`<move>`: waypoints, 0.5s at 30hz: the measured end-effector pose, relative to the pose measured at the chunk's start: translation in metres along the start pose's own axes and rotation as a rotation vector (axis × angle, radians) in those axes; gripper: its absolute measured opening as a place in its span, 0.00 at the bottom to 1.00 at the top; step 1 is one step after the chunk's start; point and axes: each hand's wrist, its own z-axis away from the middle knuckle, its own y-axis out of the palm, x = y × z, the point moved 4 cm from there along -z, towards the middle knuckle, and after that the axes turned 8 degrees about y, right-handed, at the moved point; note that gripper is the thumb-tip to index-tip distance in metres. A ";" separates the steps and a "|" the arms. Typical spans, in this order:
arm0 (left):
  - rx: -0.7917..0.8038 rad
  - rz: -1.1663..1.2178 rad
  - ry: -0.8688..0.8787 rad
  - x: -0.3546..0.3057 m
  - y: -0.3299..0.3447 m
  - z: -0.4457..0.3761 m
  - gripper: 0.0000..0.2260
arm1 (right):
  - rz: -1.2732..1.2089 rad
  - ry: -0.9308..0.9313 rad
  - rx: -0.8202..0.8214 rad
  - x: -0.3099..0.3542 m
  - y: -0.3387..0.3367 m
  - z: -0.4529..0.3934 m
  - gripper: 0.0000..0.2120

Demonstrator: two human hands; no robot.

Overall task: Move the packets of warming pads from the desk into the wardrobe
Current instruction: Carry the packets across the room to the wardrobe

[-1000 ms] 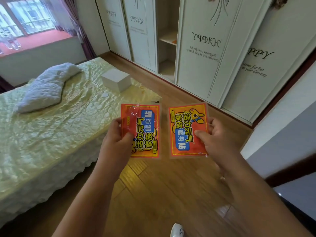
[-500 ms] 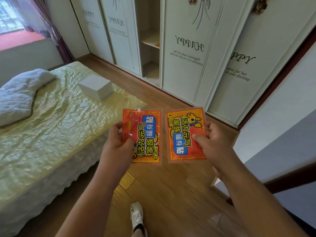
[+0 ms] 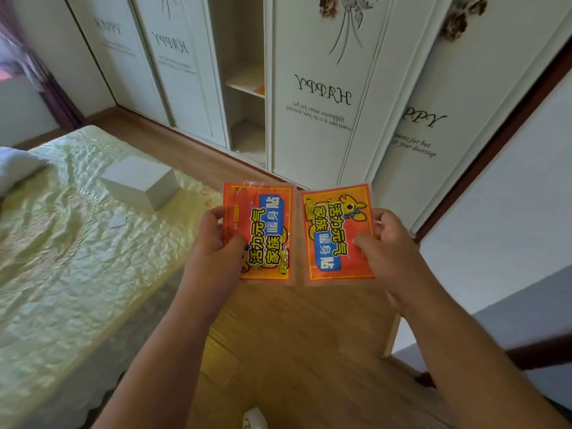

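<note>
Orange and glossy, two packets of warming pads sit in our hands, held out over the wooden floor (image 3: pixel 297 351) in front of us. Our left hand (image 3: pixel 213 246) pinches the left packet (image 3: pixel 263 230) along its left edge, thumb pressed on the printed face and fingers curled behind it. Our right hand (image 3: pixel 387 246) grips the right packet (image 3: pixel 334 233) the same way from its right edge, thumb on the front. The two packets stand side by side, upright, their inner edges just beside each other; we cannot tell whether they actually touch. Both carry yellow and blue lettering, and the right one shows a small cartoon animal near its top.

Ahead of us stands the white wardrobe (image 3: pixel 312 88), its doors printed with flower sprigs and lettering. One section is open, and inside it we see a pale shelf (image 3: pixel 246 83) with something small and orange lying on it, too blurred to name. The packets are well apart from that opening.

To our left lies a bed (image 3: pixel 62 258) under a crinkled pale green cover, with a white box (image 3: pixel 140 181) resting near its corner and a small white scrap beside the box. A white shoe (image 3: pixel 254 418) shows at the bottom edge.
</note>
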 end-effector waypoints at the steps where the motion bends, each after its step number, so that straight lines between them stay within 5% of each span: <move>1: 0.005 0.008 0.003 0.002 -0.004 -0.009 0.14 | -0.002 0.002 -0.007 0.001 0.007 -0.006 0.12; 15: 0.036 -0.009 -0.072 0.027 0.000 -0.104 0.14 | -0.039 0.084 -0.010 0.005 0.051 -0.111 0.07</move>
